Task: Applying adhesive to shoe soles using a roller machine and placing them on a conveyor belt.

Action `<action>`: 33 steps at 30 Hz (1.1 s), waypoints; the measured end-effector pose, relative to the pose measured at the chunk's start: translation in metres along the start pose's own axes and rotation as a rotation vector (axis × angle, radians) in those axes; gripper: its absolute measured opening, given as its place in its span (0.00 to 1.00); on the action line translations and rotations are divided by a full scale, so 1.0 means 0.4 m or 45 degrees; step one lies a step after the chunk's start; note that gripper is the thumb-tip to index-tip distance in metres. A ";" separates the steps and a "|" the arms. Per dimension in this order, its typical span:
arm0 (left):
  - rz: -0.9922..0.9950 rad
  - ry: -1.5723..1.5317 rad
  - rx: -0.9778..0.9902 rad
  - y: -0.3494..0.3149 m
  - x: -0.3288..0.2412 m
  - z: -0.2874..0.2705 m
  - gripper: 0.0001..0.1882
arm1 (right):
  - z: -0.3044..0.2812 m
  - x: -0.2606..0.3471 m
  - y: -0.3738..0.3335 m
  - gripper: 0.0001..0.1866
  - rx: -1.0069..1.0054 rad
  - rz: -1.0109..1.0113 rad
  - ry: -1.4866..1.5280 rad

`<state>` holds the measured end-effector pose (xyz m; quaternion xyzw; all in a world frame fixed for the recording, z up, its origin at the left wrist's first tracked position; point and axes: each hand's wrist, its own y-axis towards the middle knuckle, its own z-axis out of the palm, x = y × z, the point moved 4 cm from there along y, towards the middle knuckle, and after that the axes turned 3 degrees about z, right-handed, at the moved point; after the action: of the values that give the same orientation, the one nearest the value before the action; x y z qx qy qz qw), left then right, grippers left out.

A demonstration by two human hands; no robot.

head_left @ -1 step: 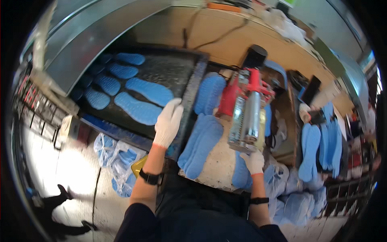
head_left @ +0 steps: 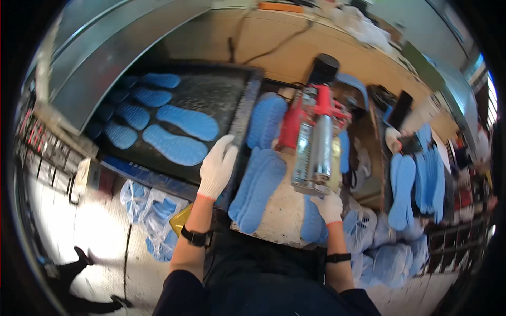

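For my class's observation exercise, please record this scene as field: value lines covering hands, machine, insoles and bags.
Left hand: white-gloved, opened, at the right side of the black tray
Right hand: white-gloved, at the near end of the red-and-silver metal machine; grip unclear
In tray: blue foot-shaped insoles
Left of machine: overlapping blue insoles on pale worktop
Bags: clear plastic, blue contents

A workshop, as the red-and-silver roller machine [head_left: 322, 150], dark flat bed [head_left: 224, 95] and stacked blue insoles [head_left: 259, 189] show.
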<state>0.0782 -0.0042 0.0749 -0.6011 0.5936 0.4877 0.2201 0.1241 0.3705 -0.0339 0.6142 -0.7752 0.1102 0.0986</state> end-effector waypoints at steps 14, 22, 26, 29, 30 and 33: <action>0.169 0.189 -0.004 -0.061 0.038 0.047 0.18 | -0.196 -0.026 0.001 0.23 -0.025 0.022 2.221; 0.012 -0.434 -0.021 -0.076 -0.021 0.058 0.19 | -0.369 0.074 0.015 0.26 -0.875 -0.573 0.525; 0.229 -0.702 0.194 -0.080 -0.160 0.104 0.29 | -0.368 0.112 0.016 0.29 -0.777 -0.623 0.224; 0.280 -0.968 0.349 -0.053 -0.257 0.163 0.33 | -0.364 0.133 -0.003 0.27 -0.666 -0.723 0.555; 0.321 -1.047 0.387 -0.044 -0.284 0.182 0.34 | -0.361 0.133 -0.011 0.26 -0.637 -0.740 0.705; 0.478 -1.073 0.433 -0.002 -0.325 0.227 0.36 | -0.341 0.079 -0.022 0.15 -0.625 -0.488 1.269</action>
<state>0.0730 0.1373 0.1461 -0.1898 0.6223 0.6159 0.4442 0.1279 0.3791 0.1060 0.5768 -0.5132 0.1833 0.6086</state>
